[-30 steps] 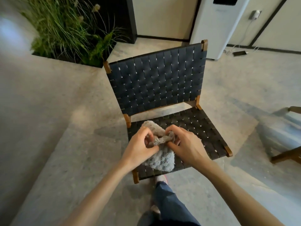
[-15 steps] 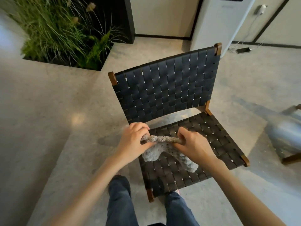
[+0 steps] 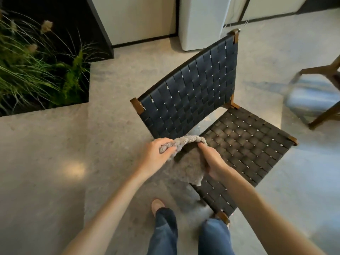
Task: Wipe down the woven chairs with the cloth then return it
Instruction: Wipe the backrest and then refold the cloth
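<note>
1. The cloth [image 3: 185, 168], grey and fluffy, is held up between both hands at the near left corner of the chair [image 3: 198, 107], just in front of the lower left end of its back [image 3: 184, 83].
2. The left hand [image 3: 156, 153] grips one end of the cloth's top edge, with the fingers curled round it and the thumb laid across the bunched fabric.
3. The right hand [image 3: 211, 161] pinches the other end, its fingertips [image 3: 201, 144] pointing up (the thumb is hidden behind the fabric).
4. Between the hands the top edge is rolled into a thick arch. The rest hangs loose below it and covers part of the left edge of the seat [image 3: 253, 144]. Whether it touches the weave cannot be told.
5. The chair has dark woven straps on back and seat, with brown wooden posts showing at the corners. It stands at an angle on the grey floor [image 3: 55, 153].
6. Two legs in jeans [image 3: 165, 232] stand by the seat's front corner, with a tan shoe [image 3: 157, 204] on the left foot.
7. A second chair [image 3: 316, 96], wooden with a pale blue seat, shows blurred at the right edge, apart from the first.
8. Plants [image 3: 36, 70], grasses and ferns, fill the upper left, and a white unit [image 3: 200, 23] stands by the wall behind the chair's back.
</note>
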Available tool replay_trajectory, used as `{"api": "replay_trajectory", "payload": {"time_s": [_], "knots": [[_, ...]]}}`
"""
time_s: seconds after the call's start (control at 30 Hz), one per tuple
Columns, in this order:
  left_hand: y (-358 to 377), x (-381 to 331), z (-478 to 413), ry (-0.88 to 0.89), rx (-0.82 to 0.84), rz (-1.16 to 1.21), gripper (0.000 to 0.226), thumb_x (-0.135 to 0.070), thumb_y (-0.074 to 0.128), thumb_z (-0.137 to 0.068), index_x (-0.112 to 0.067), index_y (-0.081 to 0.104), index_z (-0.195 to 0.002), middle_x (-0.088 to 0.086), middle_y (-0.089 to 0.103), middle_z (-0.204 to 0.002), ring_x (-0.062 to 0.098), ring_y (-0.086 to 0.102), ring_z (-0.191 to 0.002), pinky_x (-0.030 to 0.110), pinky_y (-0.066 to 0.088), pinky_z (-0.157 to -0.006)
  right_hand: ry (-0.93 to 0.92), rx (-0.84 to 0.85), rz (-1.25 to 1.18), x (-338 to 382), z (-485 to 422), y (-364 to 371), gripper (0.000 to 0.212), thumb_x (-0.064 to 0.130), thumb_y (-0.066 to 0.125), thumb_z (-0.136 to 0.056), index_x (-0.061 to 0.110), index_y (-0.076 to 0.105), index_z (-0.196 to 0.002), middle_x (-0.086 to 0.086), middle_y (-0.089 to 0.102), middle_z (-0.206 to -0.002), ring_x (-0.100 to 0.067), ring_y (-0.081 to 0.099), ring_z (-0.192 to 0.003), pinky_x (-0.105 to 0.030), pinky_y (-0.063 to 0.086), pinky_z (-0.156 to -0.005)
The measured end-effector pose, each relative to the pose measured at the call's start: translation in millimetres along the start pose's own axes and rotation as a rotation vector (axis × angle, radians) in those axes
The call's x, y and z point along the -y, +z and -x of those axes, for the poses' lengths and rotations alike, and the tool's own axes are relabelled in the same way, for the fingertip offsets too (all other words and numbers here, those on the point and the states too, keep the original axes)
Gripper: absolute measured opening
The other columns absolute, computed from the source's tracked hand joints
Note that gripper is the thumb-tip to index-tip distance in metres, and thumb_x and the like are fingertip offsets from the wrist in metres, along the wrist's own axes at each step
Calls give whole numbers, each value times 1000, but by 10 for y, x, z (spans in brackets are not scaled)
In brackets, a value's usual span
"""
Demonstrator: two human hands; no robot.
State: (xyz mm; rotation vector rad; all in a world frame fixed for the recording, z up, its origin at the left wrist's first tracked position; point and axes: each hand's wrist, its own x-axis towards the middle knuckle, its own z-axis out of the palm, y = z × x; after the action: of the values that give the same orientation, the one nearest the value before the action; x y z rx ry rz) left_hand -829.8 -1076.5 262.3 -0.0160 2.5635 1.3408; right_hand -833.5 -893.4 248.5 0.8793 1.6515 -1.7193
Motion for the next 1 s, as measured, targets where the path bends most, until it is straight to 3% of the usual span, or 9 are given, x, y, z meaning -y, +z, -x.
{"api": "replay_trajectory", "payload": {"time_s": [0.07,0.13,0.23,0.33,0.43,0.6,0.73,0.87,1.0], "knots": [[-29,87,14,43,90,17,21,-17,63,-90,-14,68,-110,-8,59,-107,4,55,-101,-3,34,-82,90,112,-342,-27,1,191,31,40,40,-101,19,61,-109,-6,65,-113,-21,62,-104,-39,46,-98],[-46,165,24,88,161,37,25,-11,60,-91,-12,67,-115,-9,52,-116,-3,47,-111,-3,27,-91,48,233,-484,-44,-10,298,44,41,32,-103,13,60,-122,-11,64,-123,-26,62,-113,-41,48,-98],[-60,246,17,38,292,139,32,-17,55,-95,-16,59,-127,-25,38,-127,-22,34,-115,-3,25,-96,-36,327,-516,-21,-23,417,50,41,28,-102,9,63,-119,-14,67,-119,-26,65,-109,-35,57,-80],[-94,283,-54,-43,443,209,42,-26,51,-97,-20,47,-138,-31,28,-138,-11,23,-131,12,20,-107,-68,326,-491,41,-39,546,49,50,40,-98,12,65,-117,-13,68,-116,-25,66,-106,-32,57,-76],[-196,310,-162,-72,524,220,43,-21,46,-98,-23,42,-141,-32,25,-140,-11,21,-132,4,20,-99,-108,179,-434,93,-149,668,45,42,50,-95,9,58,-125,-11,69,-115,-25,66,-105,-34,56,-80],[-566,400,-549,-8,212,63,32,-12,46,-97,-29,59,-121,-16,54,-127,-6,49,-115,-5,34,-83,-179,-117,-477,353,-455,755,18,31,50,-98,19,59,-108,-6,65,-115,-18,63,-97,-34,52,-82],[-871,430,-1164,53,-50,-64,29,-12,47,-97,-26,61,-118,-12,57,-118,-12,54,-91,1,42,-72,-261,-157,-402,707,-776,890,42,34,45,-100,18,44,-139,-3,57,-127,-16,57,-106,-32,48,-90],[-1025,467,-1837,67,-121,-192,31,-12,45,-97,-21,60,-123,-8,56,-122,7,45,-114,11,34,-90,-296,-126,-260,1051,-1190,1147,48,37,39,-101,23,31,-147,-1,44,-145,-19,44,-129,-39,33,-113],[-997,594,-2373,-9,-9,-237,35,-14,42,-99,-16,53,-133,1,50,-138,15,41,-129,21,29,-105,-332,29,-90,1297,-1516,1456,44,41,41,-100,31,32,-142,14,45,-136,-16,34,-137,-21,31,-104]]}}
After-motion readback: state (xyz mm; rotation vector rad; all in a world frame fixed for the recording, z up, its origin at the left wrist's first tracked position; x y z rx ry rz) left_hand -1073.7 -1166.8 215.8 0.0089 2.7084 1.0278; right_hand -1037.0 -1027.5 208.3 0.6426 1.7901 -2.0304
